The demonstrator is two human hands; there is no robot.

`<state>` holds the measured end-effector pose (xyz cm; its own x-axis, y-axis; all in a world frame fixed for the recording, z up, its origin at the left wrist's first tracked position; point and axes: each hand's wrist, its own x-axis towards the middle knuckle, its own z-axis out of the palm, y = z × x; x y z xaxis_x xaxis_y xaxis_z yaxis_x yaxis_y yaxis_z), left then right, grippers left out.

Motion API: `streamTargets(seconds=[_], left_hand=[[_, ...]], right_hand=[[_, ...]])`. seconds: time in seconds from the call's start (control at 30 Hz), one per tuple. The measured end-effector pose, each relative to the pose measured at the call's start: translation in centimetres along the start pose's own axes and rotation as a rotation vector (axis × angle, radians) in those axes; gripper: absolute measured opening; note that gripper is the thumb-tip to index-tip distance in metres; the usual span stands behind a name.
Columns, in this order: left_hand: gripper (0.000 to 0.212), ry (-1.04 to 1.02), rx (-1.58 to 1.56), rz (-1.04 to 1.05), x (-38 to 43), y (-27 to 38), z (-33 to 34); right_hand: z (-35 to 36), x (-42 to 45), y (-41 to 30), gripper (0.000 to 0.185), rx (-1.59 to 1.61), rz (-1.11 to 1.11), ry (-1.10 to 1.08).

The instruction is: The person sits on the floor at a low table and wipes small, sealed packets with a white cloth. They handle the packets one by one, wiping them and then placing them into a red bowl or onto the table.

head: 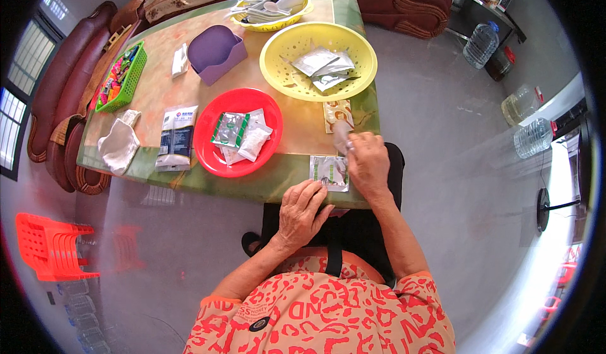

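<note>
My right hand point(368, 164) grips a small whitish translucent packet point(342, 136), blurred, at the table's near right edge. Just beyond it lies an orange and white printed packet point(337, 113). My left hand point(301, 212) rests at the table edge, its fingertips on the lower left corner of a silver packet with green print point(329, 172). To the left, a red plastic bowl point(203, 153) holds a clear packet with green edges point(230, 129) and several white sachets point(254, 141). Farther back, a yellow plastic colander point(279, 77) holds several silver packets point(322, 65).
On the table point(158, 89) stand a purple plastic container point(218, 53), a yellow basket of spoons point(271, 11) and a green basket of colourful small items point(124, 79). A blue and white package point(176, 138) and a crumpled white cloth point(119, 143) lie at the near left.
</note>
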<state>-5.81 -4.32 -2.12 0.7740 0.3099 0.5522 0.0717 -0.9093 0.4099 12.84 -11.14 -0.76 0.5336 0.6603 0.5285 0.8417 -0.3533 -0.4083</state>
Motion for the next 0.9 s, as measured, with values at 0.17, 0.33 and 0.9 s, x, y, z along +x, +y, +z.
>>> streamTargets(seconds=[0.17,0.33,0.9], left_hand=[[0.050,-0.007,0.048,0.005,-0.4,0.0,1.0],[0.055,-0.031,0.092,0.056,-1.2,0.1,0.6],[0.016,0.029,-0.169,0.273,1.1,-0.7,-1.7]], right_hand=[[-2.1,-0.4,-2.1,0.030,0.121,-0.204,-0.042],[-2.5,-2.0,-1.6,0.044,0.177,-0.304,-0.258],[-5.8,-7.6,0.8,0.031,0.494,-0.258,-0.154]])
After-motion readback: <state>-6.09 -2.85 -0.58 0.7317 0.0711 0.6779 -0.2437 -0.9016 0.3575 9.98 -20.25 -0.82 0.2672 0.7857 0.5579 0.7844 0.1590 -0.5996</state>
